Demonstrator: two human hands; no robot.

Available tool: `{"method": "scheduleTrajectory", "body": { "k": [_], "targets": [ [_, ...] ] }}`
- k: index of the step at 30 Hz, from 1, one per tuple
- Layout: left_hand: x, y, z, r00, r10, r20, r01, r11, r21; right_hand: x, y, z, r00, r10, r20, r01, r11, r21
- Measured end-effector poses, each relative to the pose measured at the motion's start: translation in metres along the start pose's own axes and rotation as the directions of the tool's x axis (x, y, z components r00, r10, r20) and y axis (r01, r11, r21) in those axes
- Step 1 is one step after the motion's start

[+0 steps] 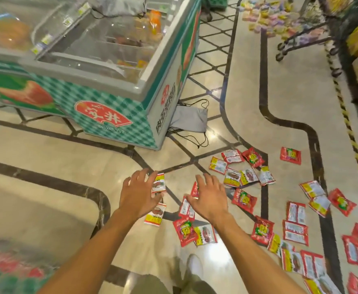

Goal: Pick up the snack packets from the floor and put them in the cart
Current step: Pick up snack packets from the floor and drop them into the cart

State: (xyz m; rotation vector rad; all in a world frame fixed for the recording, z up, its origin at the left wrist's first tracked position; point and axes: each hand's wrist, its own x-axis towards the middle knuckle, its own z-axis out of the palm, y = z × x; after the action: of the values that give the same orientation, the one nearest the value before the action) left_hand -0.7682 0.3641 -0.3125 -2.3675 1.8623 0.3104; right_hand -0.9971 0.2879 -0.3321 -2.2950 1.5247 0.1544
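We hold the left hand (137, 196) and right hand (209, 198) spread wide, gripping nothing, above the snack packets (244, 200); many lie scattered on the floor (46, 149); the cart (307, 42) stands well apart; we judge the task barely begun; nearly all collection remains.

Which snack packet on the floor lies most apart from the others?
The red packet right of the farthest cluster: bare floor surrounds it, while the others overlap or lie close together.
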Motion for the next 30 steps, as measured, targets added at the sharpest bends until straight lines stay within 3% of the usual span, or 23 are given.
{"method": "scheduleTrajectory", "body": {
  "k": [9,14,19,22,27,30],
  "targets": [
    [0.12,-0.082,0.058,0.998,0.012,0.069,-0.007,0.998,-0.068,0.112,-0.045,0.068,0.997,0.038,0.063,-0.039,0.999,0.012],
    [0.207,-0.142,0.12,0.991,0.042,0.128,-0.032,0.996,-0.081,0.187,-0.075,0.144,0.983,0.16,0.092,-0.167,0.983,0.072],
    [0.286,-0.192,0.212,0.977,0.119,0.174,-0.107,0.991,-0.081,0.257,-0.095,0.235,0.946,0.286,0.153,-0.307,0.941,0.139],
    [0.33,-0.205,0.274,0.964,0.192,0.184,-0.183,0.981,-0.064,0.297,-0.096,0.299,0.932,0.345,0.114,-0.361,0.917,0.17],
    [0.376,-0.221,0.406,0.954,0.214,0.211,-0.199,0.976,-0.091,0.348,-0.087,0.425,0.918,0.383,0.104,-0.396,0.899,0.188],
    [0.394,-0.228,0.482,0.934,0.191,0.303,-0.177,0.982,-0.071,0.364,-0.081,0.504,0.908,0.397,0.13,-0.416,0.888,0.196]
  ]
}}
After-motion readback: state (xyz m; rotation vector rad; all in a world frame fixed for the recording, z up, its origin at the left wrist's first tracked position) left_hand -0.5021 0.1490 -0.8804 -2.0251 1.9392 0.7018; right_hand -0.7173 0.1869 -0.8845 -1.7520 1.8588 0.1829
